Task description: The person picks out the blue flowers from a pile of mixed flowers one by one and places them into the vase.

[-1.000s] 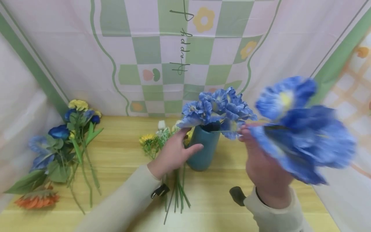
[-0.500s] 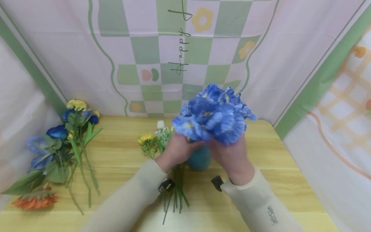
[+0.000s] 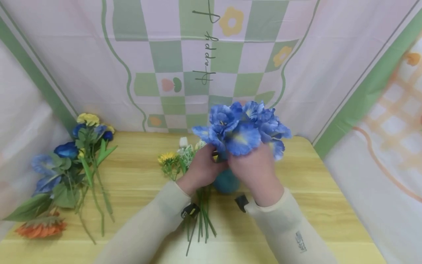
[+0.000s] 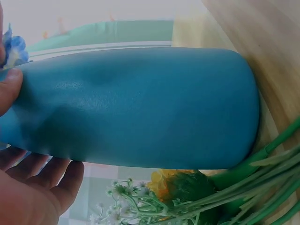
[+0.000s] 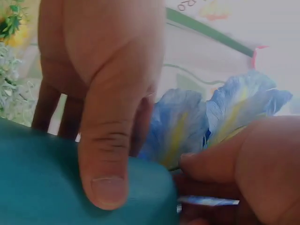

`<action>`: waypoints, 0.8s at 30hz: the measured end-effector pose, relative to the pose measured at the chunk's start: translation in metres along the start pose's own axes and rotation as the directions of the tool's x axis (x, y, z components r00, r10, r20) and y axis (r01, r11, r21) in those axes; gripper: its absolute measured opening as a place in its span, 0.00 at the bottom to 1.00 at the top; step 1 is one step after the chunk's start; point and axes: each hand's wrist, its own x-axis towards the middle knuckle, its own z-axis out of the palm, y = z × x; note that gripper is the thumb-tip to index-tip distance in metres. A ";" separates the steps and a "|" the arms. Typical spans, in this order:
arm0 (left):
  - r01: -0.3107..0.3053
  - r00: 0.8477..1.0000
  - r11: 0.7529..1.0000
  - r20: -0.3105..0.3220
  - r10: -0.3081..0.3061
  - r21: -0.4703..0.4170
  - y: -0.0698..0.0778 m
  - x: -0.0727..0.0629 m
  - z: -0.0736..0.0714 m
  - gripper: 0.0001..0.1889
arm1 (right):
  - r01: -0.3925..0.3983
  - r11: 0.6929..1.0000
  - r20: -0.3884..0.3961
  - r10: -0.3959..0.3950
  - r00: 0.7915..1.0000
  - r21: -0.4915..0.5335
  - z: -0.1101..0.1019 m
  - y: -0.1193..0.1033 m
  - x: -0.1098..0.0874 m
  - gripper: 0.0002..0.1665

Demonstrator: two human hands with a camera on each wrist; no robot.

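A teal vase [image 4: 140, 108] stands upright on the table, its upper part mostly hidden in the head view. My left hand [image 3: 204, 167] grips it near the mouth, with the thumb on one side and the fingers on the other. At the rim, my right hand [image 5: 253, 164] pinches the stem of a blue artificial flower [image 3: 242, 139]; the stem is largely hidden. More blue blooms [image 3: 270, 126] cluster in the vase, right behind that flower. Beside the vase, under my left wrist, lies a bunch with yellow flowers [image 3: 167, 158], small white sprigs and green stems [image 3: 201, 220].
On the table's left side lie more artificial flowers: an orange one [image 3: 41, 228], a blue rose [image 3: 66, 150] and a yellow bloom [image 3: 88, 119]. A checked cloth [image 3: 194, 58] hangs behind the wooden table [image 3: 306, 172].
My right hand has brought the blue flower from the right to the vase mouth, then lowered it among the other blooms. My left hand stays on the vase.
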 end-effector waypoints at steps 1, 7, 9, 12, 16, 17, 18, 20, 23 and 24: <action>-0.013 1.000 1.000 0.000 0.013 0.001 0.000 0.000 0.000 0.31 | -0.030 1.000 0.013 0.030 0.999 -0.001 -0.003 -0.002 0.000 0.16; -0.028 1.000 1.000 0.003 0.028 -0.014 -0.001 0.001 0.000 0.33 | -0.143 0.982 -0.002 0.144 0.990 0.127 -0.006 -0.009 -0.001 0.20; -0.024 1.000 1.000 -0.002 0.024 -0.016 -0.002 0.001 -0.001 0.32 | -0.147 0.982 -0.009 0.149 0.989 0.122 0.000 -0.010 0.000 0.20; -0.039 0.999 0.999 -0.009 0.039 -0.035 -0.003 0.000 -0.001 0.29 | -0.206 0.976 0.020 0.206 0.978 0.076 0.008 -0.014 0.003 0.20; -0.053 0.998 0.998 -0.016 0.053 -0.035 -0.004 0.001 -0.001 0.27 | -0.309 0.949 0.087 0.303 0.949 0.063 0.016 -0.018 0.010 0.20; -0.052 0.999 0.998 -0.017 0.051 -0.035 -0.004 0.001 -0.001 0.27 | -0.316 0.947 0.099 0.309 0.946 0.061 0.017 -0.018 0.012 0.21; -0.051 0.999 0.998 -0.017 0.050 -0.035 -0.004 0.001 -0.001 0.27 | -0.327 0.943 0.112 0.318 0.941 0.064 0.018 -0.019 0.013 0.21; -0.060 0.998 0.998 -0.020 0.060 -0.008 -0.003 0.002 -0.001 0.27 | -0.327 0.944 0.130 0.320 0.939 0.043 0.018 -0.021 0.014 0.21; -0.095 0.995 0.993 -0.014 0.097 0.074 -0.002 0.002 -0.002 0.25 | -0.280 0.960 0.133 0.277 0.952 0.011 0.016 -0.023 0.013 0.17; -0.104 0.994 0.990 -0.014 0.106 0.095 -0.002 0.003 -0.003 0.24 | -0.254 0.967 0.123 0.252 0.960 0.007 0.015 -0.024 0.012 0.16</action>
